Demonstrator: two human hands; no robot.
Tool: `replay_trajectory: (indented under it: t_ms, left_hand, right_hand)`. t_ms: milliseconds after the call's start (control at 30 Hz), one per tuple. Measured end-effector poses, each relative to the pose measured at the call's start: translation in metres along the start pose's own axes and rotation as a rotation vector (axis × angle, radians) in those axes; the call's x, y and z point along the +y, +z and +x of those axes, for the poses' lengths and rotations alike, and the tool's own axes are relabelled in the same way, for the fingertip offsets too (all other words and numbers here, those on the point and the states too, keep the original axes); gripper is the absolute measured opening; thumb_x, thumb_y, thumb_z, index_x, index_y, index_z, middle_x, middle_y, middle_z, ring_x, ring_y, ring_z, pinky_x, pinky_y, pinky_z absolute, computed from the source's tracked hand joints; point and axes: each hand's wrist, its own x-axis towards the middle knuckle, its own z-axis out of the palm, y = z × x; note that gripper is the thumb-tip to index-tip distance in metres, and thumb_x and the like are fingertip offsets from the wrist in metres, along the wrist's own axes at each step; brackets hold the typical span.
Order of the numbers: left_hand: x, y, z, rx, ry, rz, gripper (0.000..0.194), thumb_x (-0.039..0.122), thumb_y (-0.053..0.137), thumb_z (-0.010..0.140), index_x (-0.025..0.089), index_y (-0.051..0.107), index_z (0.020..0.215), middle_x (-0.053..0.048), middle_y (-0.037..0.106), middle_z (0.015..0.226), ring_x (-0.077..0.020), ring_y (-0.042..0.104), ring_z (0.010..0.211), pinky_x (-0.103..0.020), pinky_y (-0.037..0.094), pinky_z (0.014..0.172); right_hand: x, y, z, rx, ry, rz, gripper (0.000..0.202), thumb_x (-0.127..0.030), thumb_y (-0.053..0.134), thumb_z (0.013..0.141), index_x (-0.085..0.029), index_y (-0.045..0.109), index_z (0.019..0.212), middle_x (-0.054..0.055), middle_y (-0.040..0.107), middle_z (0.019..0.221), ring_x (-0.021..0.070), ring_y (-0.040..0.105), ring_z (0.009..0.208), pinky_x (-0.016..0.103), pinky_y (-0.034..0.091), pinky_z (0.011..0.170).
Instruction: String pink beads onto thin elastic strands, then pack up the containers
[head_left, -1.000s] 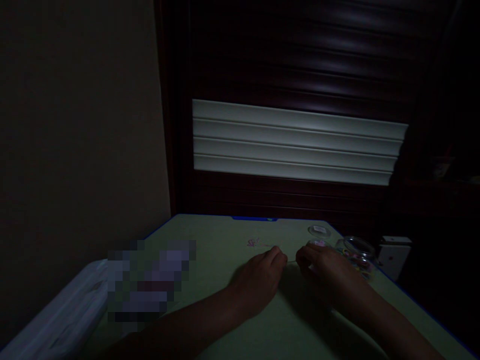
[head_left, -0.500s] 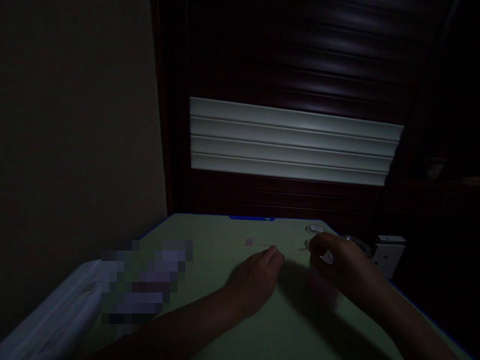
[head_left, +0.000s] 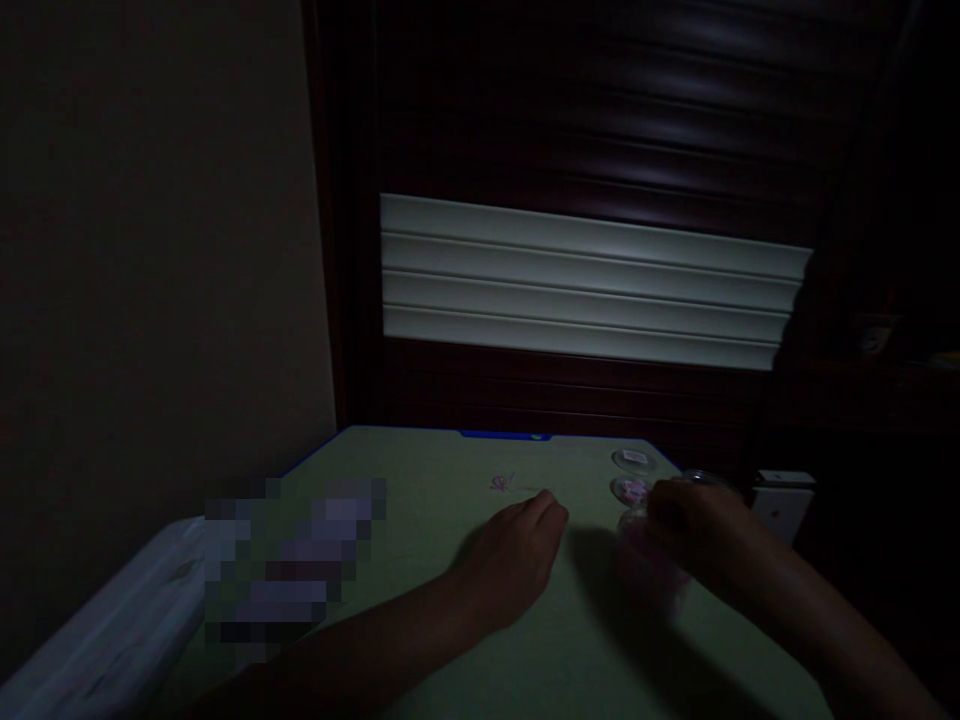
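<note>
1. dim room, and a pale green table (head_left: 420, 620) with a blue edge carries everything; on it the left hand (head_left: 514, 560) rests palm down, fingers curled loosely together with the tips pressed to the surface. whether they pinch anything is too dark to tell.
2. right hand (head_left: 694, 530) sits to the right of the left, near the table's right edge, curled over a clear jar (head_left: 637, 555) that shows only as a blur beneath it; it looks to be gripping the jar, though the exact hold is unclear.
3. just beyond the right hand lie two small round lids or dishes, one (head_left: 630, 489) holding something pink, the other (head_left: 634, 458) farther back. both are nearer the right hand than the left.
4. a small pink piece (head_left: 501, 483) lies just past the left fingertips, with a thin strand seeming to run rightward from it across the table.
5. a white box (head_left: 780, 500) stands off the table's right side.
6. behind, a dark slatted shutter with a pale band (head_left: 585, 290) of slats, and a plain wall on the left.
</note>
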Motion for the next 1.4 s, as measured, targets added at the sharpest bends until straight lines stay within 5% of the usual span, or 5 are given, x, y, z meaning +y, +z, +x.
replay_trajectory:
  t_ms: [533, 800, 1233, 1400]
  left_hand:
    - [0.0, -0.002, 0.0, 0.013, 0.026, -0.016, 0.017, 0.013, 0.03, 0.09, 0.017, 0.047, 0.09, -0.003, 0.05, 0.088, -0.015, 0.05, 0.077, -0.03, 0.045, 0.073]
    - [0.001, -0.005, 0.0, 0.0, 0.036, -0.01, 0.015, 0.012, 0.032, 0.089, 0.016, 0.047, 0.089, -0.003, 0.049, 0.087, -0.0151, 0.049, 0.079, -0.028, 0.044, 0.073]
    - [-0.004, -0.001, -0.001, 0.012, -0.082, -0.048, 0.017, 0.012, 0.032, 0.089, 0.017, 0.048, 0.085, -0.002, 0.051, 0.085, -0.0143, 0.049, 0.079, -0.026, 0.042, 0.073]
    - [-0.026, 0.001, 0.0, 0.057, -0.208, 0.037, 0.021, 0.012, 0.032, 0.089, 0.018, 0.05, 0.082, -0.003, 0.052, 0.084, -0.016, 0.049, 0.081, -0.027, 0.04, 0.074]
  right_hand:
    - [0.0, -0.001, -0.005, -0.025, -0.026, 0.117, 0.012, -0.024, 0.05, 0.074, -0.021, 0.06, 0.067, 0.002, 0.063, 0.058, 0.0146, 0.057, 0.051, 0.023, 0.034, 0.046]
    - [-0.016, 0.005, 0.002, 0.096, -0.069, 0.093, 0.021, -0.03, 0.043, 0.082, -0.02, 0.055, 0.067, 0.003, 0.061, 0.067, 0.0146, 0.055, 0.058, 0.025, 0.034, 0.052]
    - [-0.034, 0.023, 0.004, 0.098, -0.209, 0.166, 0.018, -0.02, 0.042, 0.082, -0.02, 0.06, 0.076, 0.003, 0.059, 0.077, 0.0158, 0.055, 0.07, 0.026, 0.038, 0.063]
    - [-0.032, 0.03, 0.005, 0.074, -0.213, 0.143, 0.02, -0.021, 0.041, 0.083, -0.02, 0.059, 0.074, 0.003, 0.058, 0.074, 0.0153, 0.054, 0.068, 0.026, 0.038, 0.062]
